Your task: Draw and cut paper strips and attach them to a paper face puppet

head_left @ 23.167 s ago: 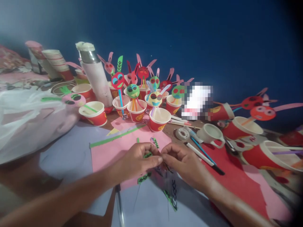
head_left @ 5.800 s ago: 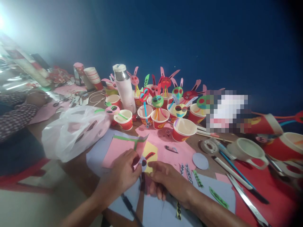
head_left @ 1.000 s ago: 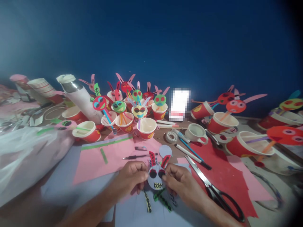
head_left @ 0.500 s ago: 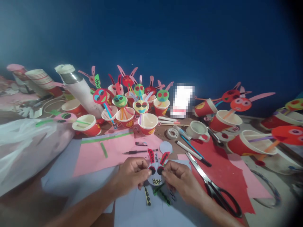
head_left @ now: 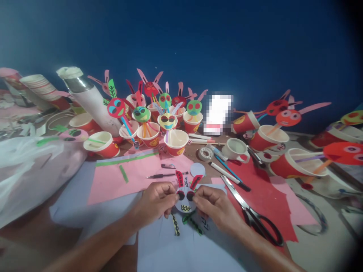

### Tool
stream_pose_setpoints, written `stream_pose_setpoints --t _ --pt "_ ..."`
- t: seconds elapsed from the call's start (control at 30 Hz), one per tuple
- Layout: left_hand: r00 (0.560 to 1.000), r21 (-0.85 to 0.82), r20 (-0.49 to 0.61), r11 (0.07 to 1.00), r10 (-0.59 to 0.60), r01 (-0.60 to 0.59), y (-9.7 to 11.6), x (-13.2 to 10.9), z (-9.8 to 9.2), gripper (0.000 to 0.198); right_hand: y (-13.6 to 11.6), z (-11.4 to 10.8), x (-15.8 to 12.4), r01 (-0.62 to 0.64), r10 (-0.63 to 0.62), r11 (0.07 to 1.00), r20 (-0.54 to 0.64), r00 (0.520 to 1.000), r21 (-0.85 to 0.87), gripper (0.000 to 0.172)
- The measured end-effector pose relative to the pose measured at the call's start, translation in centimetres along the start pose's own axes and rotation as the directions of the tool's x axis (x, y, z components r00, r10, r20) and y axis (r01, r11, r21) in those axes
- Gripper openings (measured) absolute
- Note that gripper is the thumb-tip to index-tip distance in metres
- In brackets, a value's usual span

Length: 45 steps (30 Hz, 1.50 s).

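Observation:
Between my two hands is a pale blue paper face (head_left: pixel 185 202) with red ears, black round eyes and a yellow zigzag mouth. My left hand (head_left: pixel 160 200) pinches its left side near one eye. On the opposite side, my right hand (head_left: pixel 211 202) pinches it by the other eye. Below the face, a yellow strip with black loops (head_left: pixel 176 226) and a green patterned strip (head_left: pixel 195 226) lie over a pale blue sheet (head_left: pixel 164 253). Just beyond the hands rest a black pen (head_left: pixel 167 175) and a pale blue paper disc (head_left: pixel 197 170).
Scissors (head_left: pixel 252 213) lie on red paper (head_left: pixel 272 204) at the right. Red paper cups (head_left: pixel 177 145) with paper faces on strips stand along the back. A white mug (head_left: pixel 235 150) and a tape roll (head_left: pixel 205 153) sit mid-table. At the left is a plastic bag (head_left: pixel 39 170).
The whole scene has shifted slightly upward and left in view. Both hands keep their pinch on the paper face, with no clear change in their grip.

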<state>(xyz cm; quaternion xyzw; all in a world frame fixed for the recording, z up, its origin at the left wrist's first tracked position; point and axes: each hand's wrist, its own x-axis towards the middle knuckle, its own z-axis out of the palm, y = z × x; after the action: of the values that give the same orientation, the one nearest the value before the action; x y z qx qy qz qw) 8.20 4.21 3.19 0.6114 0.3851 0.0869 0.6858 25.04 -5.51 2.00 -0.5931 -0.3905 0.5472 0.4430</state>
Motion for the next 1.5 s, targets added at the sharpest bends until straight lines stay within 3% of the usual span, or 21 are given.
stream_pose_setpoints --t 0.33,0.7,0.93,1.13,1.5 --pt "0.998 0.037 0.054 0.999 0.027 -0.029 -0.7 0.0 -0.2 0.024 0.6 0.3 0.3 0.046 -0.047 0.999 -0.067 0.997 -0.022 0.028" --pt "0.998 0.037 0.035 0.998 0.044 -0.046 -0.6 0.2 0.0 0.028 1.1 0.7 0.6 0.073 -0.081 0.994 -0.094 0.992 -0.081 0.021" --pt "0.998 -0.002 0.014 0.998 0.058 -0.058 -1.3 0.0 -0.2 0.029 -0.9 -1.2 0.5 0.130 -0.156 0.971 -0.118 0.981 -0.201 0.023" --pt "0.999 0.019 0.021 0.999 0.029 -0.030 -1.5 0.2 -0.3 0.026 -1.1 -0.7 0.4 0.121 -0.138 0.966 -0.061 0.988 -0.229 0.022" --pt "0.995 -0.199 -0.029 0.976 -0.092 0.085 0.1 0.2 0.5 0.030 0.3 -0.6 0.5 0.170 -0.179 0.958 -0.017 0.984 -0.231 0.032"
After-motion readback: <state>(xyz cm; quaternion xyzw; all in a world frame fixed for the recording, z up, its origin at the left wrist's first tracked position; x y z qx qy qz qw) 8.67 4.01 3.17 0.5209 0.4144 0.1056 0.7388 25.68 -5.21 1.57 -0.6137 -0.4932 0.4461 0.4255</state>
